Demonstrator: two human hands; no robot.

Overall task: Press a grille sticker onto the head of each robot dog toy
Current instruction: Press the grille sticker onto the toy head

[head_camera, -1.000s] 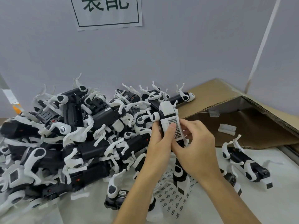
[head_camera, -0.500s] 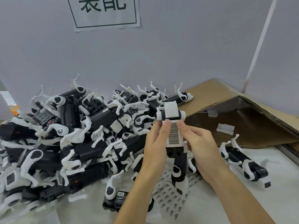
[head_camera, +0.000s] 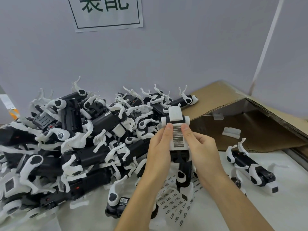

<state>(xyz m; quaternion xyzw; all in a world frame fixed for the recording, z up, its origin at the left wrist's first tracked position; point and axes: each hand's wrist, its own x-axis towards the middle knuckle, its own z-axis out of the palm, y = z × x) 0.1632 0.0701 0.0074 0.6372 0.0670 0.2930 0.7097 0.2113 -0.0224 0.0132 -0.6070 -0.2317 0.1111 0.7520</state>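
While the left hand (head_camera: 160, 147) and right hand (head_camera: 202, 149) grip the robot dog toy (head_camera: 177, 130) above the tabletop (head_camera: 275, 212), I note both thumbs flanking the grille sticker (head_camera: 178, 136) on its white head, beside the pile of toys (head_camera: 75, 139).

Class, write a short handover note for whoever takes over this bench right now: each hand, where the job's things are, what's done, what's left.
Left hand and right hand both grip one robot dog toy, thumbs flanking the grille sticker on its head.
Done: that sticker is on the head.
Left: the pile of toys on the left.
One toy lies apart on the right; whether it has a sticker cannot be told.
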